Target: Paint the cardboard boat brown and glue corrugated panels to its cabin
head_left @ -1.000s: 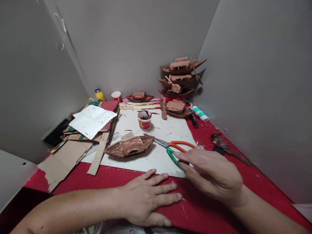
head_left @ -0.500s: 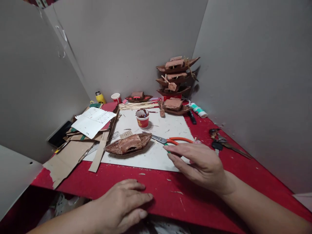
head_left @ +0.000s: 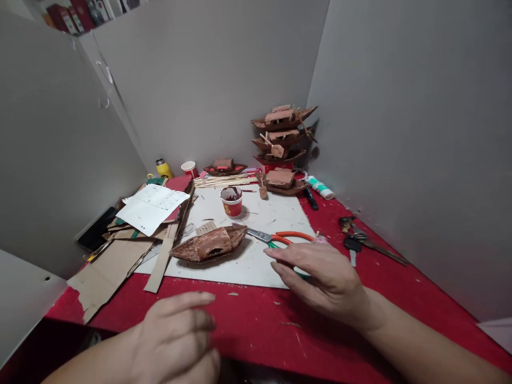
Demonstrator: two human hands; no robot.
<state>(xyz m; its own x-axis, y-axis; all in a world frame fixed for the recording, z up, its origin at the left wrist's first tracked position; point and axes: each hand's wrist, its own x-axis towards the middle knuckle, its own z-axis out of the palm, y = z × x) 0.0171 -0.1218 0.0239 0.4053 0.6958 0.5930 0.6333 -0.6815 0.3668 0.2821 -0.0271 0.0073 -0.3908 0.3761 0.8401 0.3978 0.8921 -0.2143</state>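
My left hand [head_left: 180, 333] is raised over the front edge of the red table, fingers loosely bent and apart, holding nothing. My right hand [head_left: 320, 277] hangs over the handles of the scissors [head_left: 262, 236], with its fingers stretched out. One handle is orange; the green one is partly hidden under my fingers. A brown model boat [head_left: 214, 246] with a rounded cabin roof lies at the front of the white board, its right tip beside the scissor blades. Behind its roof shows a small slatted stick panel [head_left: 206, 229].
A red paper cup [head_left: 232, 205] with brown paint stands on the white board [head_left: 276, 213]. Stacked model boats [head_left: 280, 140] rise at the back right. Cardboard pieces [head_left: 116, 272] and a paper drawing [head_left: 154, 208] lie left. Keys [head_left: 352, 242] and a glue bottle [head_left: 320, 188] are right.
My left hand has lifted off the table edge and shifted left. My right hand stays by the scissors with little movement. The view has tilted up slightly, and the boat has stayed put.
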